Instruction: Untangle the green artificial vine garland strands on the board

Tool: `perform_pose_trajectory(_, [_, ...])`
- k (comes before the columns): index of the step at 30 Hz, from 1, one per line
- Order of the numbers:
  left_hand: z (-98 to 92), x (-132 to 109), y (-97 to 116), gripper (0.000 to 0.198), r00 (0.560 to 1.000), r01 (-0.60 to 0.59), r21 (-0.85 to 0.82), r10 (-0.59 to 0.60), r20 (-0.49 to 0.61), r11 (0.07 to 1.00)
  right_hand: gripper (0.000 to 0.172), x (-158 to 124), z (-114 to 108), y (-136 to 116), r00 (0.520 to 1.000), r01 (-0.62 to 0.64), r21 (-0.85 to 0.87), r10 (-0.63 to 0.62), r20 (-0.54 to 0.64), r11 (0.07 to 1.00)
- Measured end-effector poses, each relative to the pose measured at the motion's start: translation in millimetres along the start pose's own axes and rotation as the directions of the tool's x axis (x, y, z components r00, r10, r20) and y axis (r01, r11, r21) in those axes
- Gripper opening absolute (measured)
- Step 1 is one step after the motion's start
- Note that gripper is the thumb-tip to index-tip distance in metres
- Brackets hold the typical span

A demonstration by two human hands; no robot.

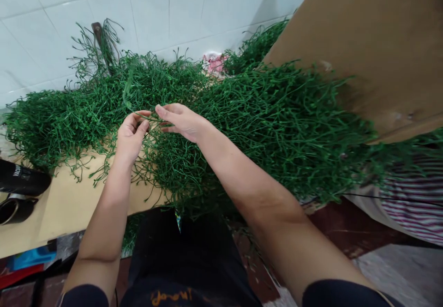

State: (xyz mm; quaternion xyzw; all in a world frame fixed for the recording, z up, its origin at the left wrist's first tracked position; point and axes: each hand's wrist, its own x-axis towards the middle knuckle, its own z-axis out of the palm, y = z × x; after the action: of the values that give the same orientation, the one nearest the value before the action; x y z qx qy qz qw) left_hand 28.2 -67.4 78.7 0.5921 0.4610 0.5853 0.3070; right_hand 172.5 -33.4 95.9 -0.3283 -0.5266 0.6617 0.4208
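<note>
My left hand (130, 134) is closed, thumb and fingers curled around a thin green plastic-looking stem (151, 117). That stem stretches across toward my right hand (183, 121), whose fingers are apart beside it; whether they touch it is hard to see. Below and behind both hands lie heaps of similar green stems with small knobbed tips. One heap (69, 117) spreads along the wall to the left. A larger heap (277, 117) fills the middle and right, partly under my right forearm.
Brown board (72, 196) covers the work surface. A big cardboard sheet (374, 44) leans in at the right. At the left edge are a black bottle (26, 177) and a dark cup (17, 210). White tiled wall (152, 11) stands behind; striped cloth (415, 201) lies at right.
</note>
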Motion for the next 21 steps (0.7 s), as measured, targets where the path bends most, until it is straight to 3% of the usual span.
perform_pose_trajectory(3, [0.4,-0.5,-1.9,0.027,0.998,0.061,-0.022,-0.061,-0.017,0.998,0.021,-4.2,1.9,-3.8,0.993,-0.02,-0.121,0.035,0.117,0.992])
perform_pose_trajectory(6, [0.1,-1.5,-4.7,0.029,0.993,0.115,-0.047,-0.117,-0.032,0.992,0.009,-5.1,4.5,-4.1,0.992,0.103,-0.255,-0.081,0.095,0.961])
perform_pose_trajectory(10, [-4.2,-6.5,-7.7,0.028,0.983,0.179,-0.056,-0.176,0.042,0.982,0.019,-3.0,4.6,-0.8,0.976,0.218,-0.313,-0.215,0.045,0.924])
perform_pose_trajectory(14, [-8.1,-12.1,-6.8,0.017,0.949,0.276,0.033,-0.277,0.149,0.961,0.029,-3.5,3.5,1.7,0.984,0.173,-0.258,-0.179,0.0,0.95])
perform_pose_trajectory(17, [-9.9,-13.9,-6.5,0.008,0.933,0.283,0.1,-0.298,0.2,0.954,0.037,-3.5,1.2,2.7,0.987,0.136,-0.177,-0.148,-0.061,0.975])
perform_pose_trajectory(21, [-13.4,-14.5,-7.1,0.022,0.954,0.217,0.133,-0.239,0.182,0.967,0.044,-0.9,-5.0,3.8,0.991,0.127,-0.068,-0.13,-0.04,0.99])
